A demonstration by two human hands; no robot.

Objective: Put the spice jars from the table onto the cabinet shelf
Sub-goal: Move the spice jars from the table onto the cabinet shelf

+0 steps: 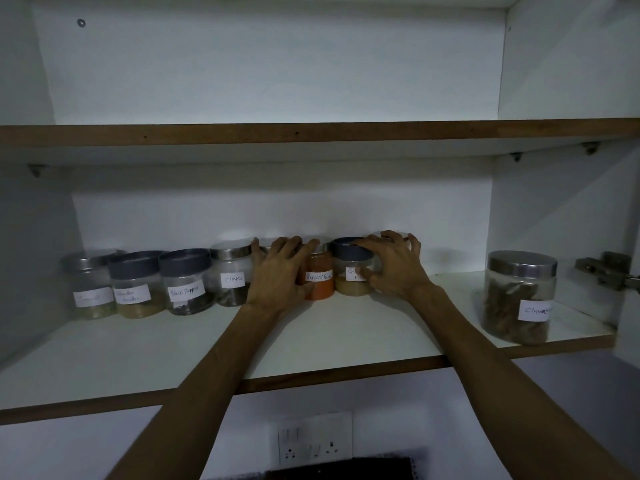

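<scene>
While my left hand point(277, 278) cups a hidden jar and my right hand point(394, 268) wraps another at three o'clock of the red chilli powder jar point(319, 278), I judge I'm tidying the shelf point(346, 327) row, letting go next.

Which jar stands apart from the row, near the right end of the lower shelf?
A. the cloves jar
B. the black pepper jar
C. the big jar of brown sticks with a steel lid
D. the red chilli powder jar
C: the big jar of brown sticks stands alone by the right wall, while the others line up at the back of the lower shelf.
</scene>
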